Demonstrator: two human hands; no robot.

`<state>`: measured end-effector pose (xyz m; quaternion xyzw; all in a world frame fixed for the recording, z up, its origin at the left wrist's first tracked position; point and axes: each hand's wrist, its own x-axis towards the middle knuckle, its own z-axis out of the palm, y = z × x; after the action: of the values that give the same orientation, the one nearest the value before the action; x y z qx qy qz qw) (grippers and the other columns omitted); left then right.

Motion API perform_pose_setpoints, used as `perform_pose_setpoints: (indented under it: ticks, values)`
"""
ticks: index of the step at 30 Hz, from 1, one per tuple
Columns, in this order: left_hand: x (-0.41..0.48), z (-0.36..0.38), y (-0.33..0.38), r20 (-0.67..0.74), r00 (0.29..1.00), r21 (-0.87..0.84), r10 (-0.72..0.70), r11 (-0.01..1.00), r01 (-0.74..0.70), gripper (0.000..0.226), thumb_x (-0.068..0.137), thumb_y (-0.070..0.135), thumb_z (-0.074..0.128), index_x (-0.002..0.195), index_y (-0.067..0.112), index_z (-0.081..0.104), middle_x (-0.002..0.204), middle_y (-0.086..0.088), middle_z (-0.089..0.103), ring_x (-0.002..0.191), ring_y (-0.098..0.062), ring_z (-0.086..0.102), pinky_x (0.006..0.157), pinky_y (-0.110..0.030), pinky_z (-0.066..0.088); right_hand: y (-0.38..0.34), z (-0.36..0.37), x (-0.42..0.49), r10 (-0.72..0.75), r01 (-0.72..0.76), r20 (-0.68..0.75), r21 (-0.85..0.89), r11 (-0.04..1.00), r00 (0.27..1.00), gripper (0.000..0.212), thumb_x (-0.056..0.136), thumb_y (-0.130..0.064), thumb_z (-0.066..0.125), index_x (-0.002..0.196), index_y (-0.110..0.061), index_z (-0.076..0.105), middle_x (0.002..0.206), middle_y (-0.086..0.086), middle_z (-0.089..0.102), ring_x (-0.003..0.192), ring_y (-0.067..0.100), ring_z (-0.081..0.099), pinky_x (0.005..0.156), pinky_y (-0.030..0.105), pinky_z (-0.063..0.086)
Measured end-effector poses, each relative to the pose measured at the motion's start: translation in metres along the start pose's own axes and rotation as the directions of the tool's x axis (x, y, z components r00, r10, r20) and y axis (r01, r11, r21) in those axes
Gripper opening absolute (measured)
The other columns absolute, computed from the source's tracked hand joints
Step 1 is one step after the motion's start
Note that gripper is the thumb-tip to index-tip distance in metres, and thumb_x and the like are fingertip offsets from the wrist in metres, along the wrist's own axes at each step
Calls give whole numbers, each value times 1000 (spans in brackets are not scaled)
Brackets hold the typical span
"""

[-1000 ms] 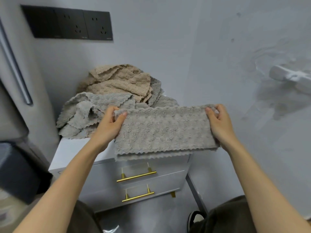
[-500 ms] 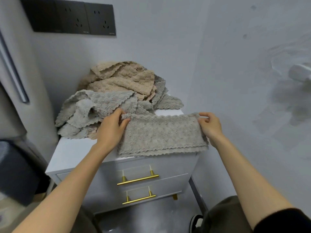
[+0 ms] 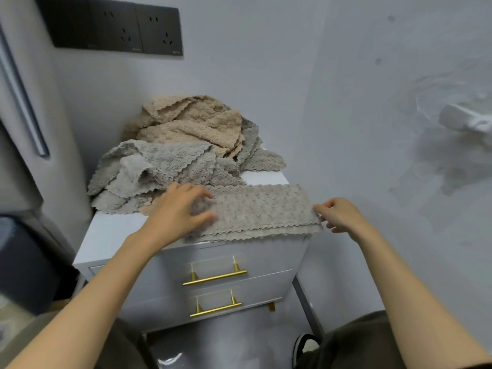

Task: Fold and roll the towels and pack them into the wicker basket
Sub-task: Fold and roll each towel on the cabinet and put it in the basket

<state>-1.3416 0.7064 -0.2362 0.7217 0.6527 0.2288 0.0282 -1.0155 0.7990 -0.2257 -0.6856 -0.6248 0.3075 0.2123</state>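
A grey-beige towel folded into a long strip [image 3: 261,211] lies flat along the front edge of the white drawer cabinet [image 3: 114,233]. My left hand [image 3: 177,209] rests on the strip's left end with fingers spread. My right hand [image 3: 339,215] is at the strip's right end, fingertips touching its corner, fingers loose. Behind the strip sits a heap of unfolded towels: grey ones [image 3: 159,166] in front and at the left, tan ones [image 3: 191,121] on top at the back. No wicker basket is in view.
The cabinet stands in a corner between two pale walls, with two drawers with gold handles [image 3: 214,276]. A black socket panel [image 3: 117,27] is on the wall above. A dark object [image 3: 24,265] stands at the left. My knees and a shoe [image 3: 306,344] are below.
The folded strip, held in the air a second ago, has been lowered onto the cabinet top. Both hands have loosened their grip; the left now lies flat on it.
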Motion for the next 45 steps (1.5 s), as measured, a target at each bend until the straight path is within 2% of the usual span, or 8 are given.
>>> perform_pose_setpoints:
  ticks: [4,11,17,25,30,33,38,45]
  values:
    - [-11,4,-5,194,977,-1,87,996,-88,49,72,62,67,115,39,57,113,11,52,106,-12,42,89,-31,40,5,-4,-9,21,-24,57,50,998,998,27,90,-35,60,82,-9,60,80,3,63,64,18,50,56,25,43]
    - [-11,-1,-4,152,978,-75,143,988,-133,12,81,28,71,87,32,61,93,12,55,80,2,50,68,-19,37,3,-9,-17,-10,8,10,189,982,1000,20,89,-25,66,83,-8,57,79,1,60,66,14,46,58,26,41]
    - [-11,-8,-4,24,992,-86,121,989,-119,4,85,26,67,87,28,64,88,13,62,82,-6,56,72,-29,46,-3,-18,-27,-44,43,-6,336,941,999,18,92,-22,61,79,-12,53,79,0,68,63,15,55,59,25,41]
    - [-16,-13,-5,61,988,-168,145,977,-133,15,81,20,71,81,33,62,96,16,67,90,-1,61,82,-32,51,7,-19,-30,-52,20,123,246,969,991,10,93,-14,54,88,-13,46,90,4,63,69,16,67,55,25,38]
    - [-18,-10,3,180,967,-195,178,970,-142,20,76,13,70,70,29,60,95,17,65,76,3,58,68,-20,45,9,-15,-31,-105,90,104,133,987,989,9,89,-11,54,82,-13,48,87,5,66,79,19,67,62,26,43]
    - [-20,-5,0,227,954,-164,195,973,-160,10,73,26,73,70,26,64,110,18,62,84,13,53,72,-19,43,11,-12,-31,-177,178,57,-16,984,983,11,81,-10,59,73,-12,51,78,5,68,70,17,61,61,27,47]
    - [-15,-1,-1,190,968,-96,161,985,-145,47,68,77,52,64,32,64,107,22,56,99,4,51,83,-24,44,16,-4,-22,-129,130,20,-167,977,992,11,77,-12,63,77,-12,52,82,6,66,69,19,58,63,29,48]
    - [6,11,5,31,988,-60,151,987,-149,26,97,34,49,116,23,62,134,3,50,128,-14,40,104,-29,30,-1,4,-15,45,-64,122,160,985,991,19,94,-25,48,86,-9,53,81,7,55,70,20,52,62,28,46]
